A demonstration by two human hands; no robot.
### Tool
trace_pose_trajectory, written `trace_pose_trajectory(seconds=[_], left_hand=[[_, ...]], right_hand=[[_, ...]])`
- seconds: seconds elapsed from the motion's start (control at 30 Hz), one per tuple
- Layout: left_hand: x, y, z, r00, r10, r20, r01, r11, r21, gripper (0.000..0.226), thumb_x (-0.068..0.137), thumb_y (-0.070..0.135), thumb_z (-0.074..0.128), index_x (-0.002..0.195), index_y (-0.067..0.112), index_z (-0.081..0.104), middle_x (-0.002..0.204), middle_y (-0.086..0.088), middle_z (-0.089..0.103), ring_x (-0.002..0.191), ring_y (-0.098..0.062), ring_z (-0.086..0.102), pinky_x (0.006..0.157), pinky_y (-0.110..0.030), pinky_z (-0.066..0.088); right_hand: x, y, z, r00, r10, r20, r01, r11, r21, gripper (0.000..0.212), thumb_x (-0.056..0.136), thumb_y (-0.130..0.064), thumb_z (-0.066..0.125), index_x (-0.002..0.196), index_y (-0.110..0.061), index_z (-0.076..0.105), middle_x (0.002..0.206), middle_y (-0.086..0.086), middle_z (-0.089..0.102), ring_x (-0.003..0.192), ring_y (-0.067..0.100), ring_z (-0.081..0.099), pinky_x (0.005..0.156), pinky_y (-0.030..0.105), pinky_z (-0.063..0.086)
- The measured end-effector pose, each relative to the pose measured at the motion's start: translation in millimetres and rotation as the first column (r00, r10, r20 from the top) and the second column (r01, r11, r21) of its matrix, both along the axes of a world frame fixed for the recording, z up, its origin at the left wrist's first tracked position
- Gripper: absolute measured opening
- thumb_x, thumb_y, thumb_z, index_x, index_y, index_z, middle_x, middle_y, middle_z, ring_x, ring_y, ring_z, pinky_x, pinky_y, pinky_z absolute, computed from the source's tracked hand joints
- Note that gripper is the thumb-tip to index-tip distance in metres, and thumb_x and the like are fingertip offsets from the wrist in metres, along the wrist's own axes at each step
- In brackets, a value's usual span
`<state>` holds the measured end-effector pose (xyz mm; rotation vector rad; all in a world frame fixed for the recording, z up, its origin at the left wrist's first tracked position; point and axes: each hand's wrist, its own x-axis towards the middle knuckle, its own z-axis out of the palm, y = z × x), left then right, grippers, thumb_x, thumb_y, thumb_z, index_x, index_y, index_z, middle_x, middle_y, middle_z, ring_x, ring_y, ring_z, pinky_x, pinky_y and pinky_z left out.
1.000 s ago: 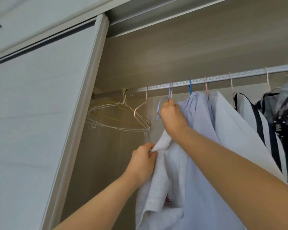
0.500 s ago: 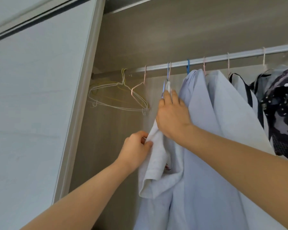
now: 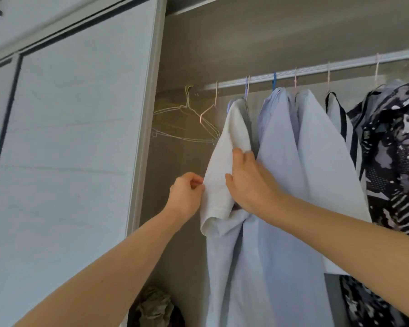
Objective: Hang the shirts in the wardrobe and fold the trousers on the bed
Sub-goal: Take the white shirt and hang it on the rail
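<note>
I record that the right hand (image 3: 250,182) has left the hanger hook (image 3: 246,87) on the rail (image 3: 316,68) and come down below it. Its fingers now lie fairly straight against the white shirt (image 3: 232,147), which hangs unaided toward the rail's left end. The left hand (image 3: 185,197), lower still beneath the rail, pinches the sleeve edge between curled fingers; I judge this shirt hung, with only straightening left.

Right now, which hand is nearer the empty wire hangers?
Left. The left hand pinches the sleeve edge of the white shirt below the empty wire hangers; the right hand rests on that sleeve, farther right.
</note>
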<state>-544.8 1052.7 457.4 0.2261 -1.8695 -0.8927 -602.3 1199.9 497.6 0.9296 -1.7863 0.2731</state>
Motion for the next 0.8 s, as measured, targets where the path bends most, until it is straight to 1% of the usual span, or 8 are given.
trace_pose_trajectory(seconds=[0.07,0.13,0.27,0.43,0.57,0.67,0.73,0.8], left_hand=[[1.6,2.1,-2.4,0.999,-0.035,-0.016,0.035,0.998,0.051,0.014,0.096,0.009,0.052,0.104,0.011,0.064,0.099,-0.007,0.068,0.094,-0.025,0.065,0.089,-0.045,0.056],[2.5,5.1,-6.5,0.998,-0.068,-0.015,0.069,0.995,0.069,0.013,0.097,0.010,0.053,0.103,0.012,0.064,0.097,-0.006,0.069,0.090,-0.023,0.066,0.087,-0.045,0.057],[12.7,17.8,-14.4,0.984,-0.173,-0.047,0.175,0.984,0.035,0.017,0.101,0.024,0.048,0.101,0.013,0.062,0.093,-0.005,0.068,0.087,-0.023,0.066,0.084,-0.042,0.057],[35.2,35.7,-23.8,0.959,-0.275,-0.061,0.267,0.956,-0.119,0.034,0.101,0.046,0.038,0.121,0.023,0.053,0.107,0.014,0.064,0.091,0.004,0.062,0.070,-0.008,0.048],[46.5,32.7,-29.3,0.971,-0.232,-0.053,0.219,0.959,-0.177,0.048,0.088,0.054,0.058,0.129,0.032,0.043,0.116,0.020,0.061,0.099,0.002,0.063,0.079,-0.015,0.052],[55.0,33.3,-31.2,0.962,-0.269,-0.054,0.257,0.952,-0.167,0.069,0.076,0.050,0.075,0.131,0.039,0.034,0.116,0.029,0.054,0.100,0.008,0.059,0.073,-0.008,0.051],[55.5,34.1,-31.6,0.949,-0.312,-0.054,0.302,0.943,-0.139,0.080,0.071,0.053,0.078,0.137,0.038,0.035,0.122,0.028,0.054,0.108,0.006,0.058,0.080,-0.011,0.052],[50.5,29.7,-31.7,0.950,-0.286,-0.127,0.272,0.956,-0.112,0.054,0.084,0.043,0.072,0.131,0.025,0.052,0.116,0.012,0.066,0.101,-0.002,0.064,0.083,-0.020,0.054]], right_hand=[[3.2,-0.7,-5.5,0.968,0.025,0.251,-0.032,0.999,0.023,0.057,0.098,-0.029,0.046,0.144,-0.007,0.020,0.117,0.018,0.057,0.096,0.036,0.061,0.069,0.036,0.041],[6.7,-0.4,-6.4,0.933,0.066,0.354,-0.075,0.997,0.013,0.058,0.099,-0.024,0.044,0.147,-0.013,0.014,0.117,0.019,0.057,0.098,0.037,0.060,0.074,0.038,0.045],[20.5,5.8,1.7,0.953,0.202,0.225,-0.201,0.979,-0.031,0.037,0.098,-0.013,0.041,0.134,-0.010,0.032,0.095,0.012,0.058,0.080,0.034,0.059,0.072,0.043,0.052],[43.8,2.0,20.1,0.919,0.361,0.157,-0.352,0.932,-0.086,0.029,0.100,-0.023,0.048,0.127,-0.021,0.036,0.086,-0.003,0.050,0.070,0.016,0.053,0.067,0.028,0.043],[63.9,-6.0,29.6,0.886,0.461,0.056,-0.456,0.886,-0.083,0.032,0.097,-0.021,0.056,0.124,-0.019,0.040,0.090,0.002,0.060,0.077,0.014,0.061,0.073,0.025,0.053],[75.3,-16.3,31.2,0.864,0.500,0.057,-0.492,0.863,-0.113,0.033,0.096,-0.021,0.058,0.124,-0.021,0.041,0.094,-0.002,0.057,0.074,0.010,0.057,0.073,0.015,0.048],[80.1,-21.8,33.4,0.852,0.520,0.057,-0.510,0.850,-0.134,0.033,0.096,-0.020,0.058,0.124,-0.021,0.040,0.095,-0.003,0.056,0.071,0.009,0.054,0.069,0.012,0.044],[82.8,-26.2,35.8,0.833,0.550,0.068,-0.538,0.831,-0.139,0.032,0.096,-0.018,0.057,0.123,-0.020,0.040,0.094,-0.002,0.055,0.070,0.006,0.052,0.068,0.012,0.042]])
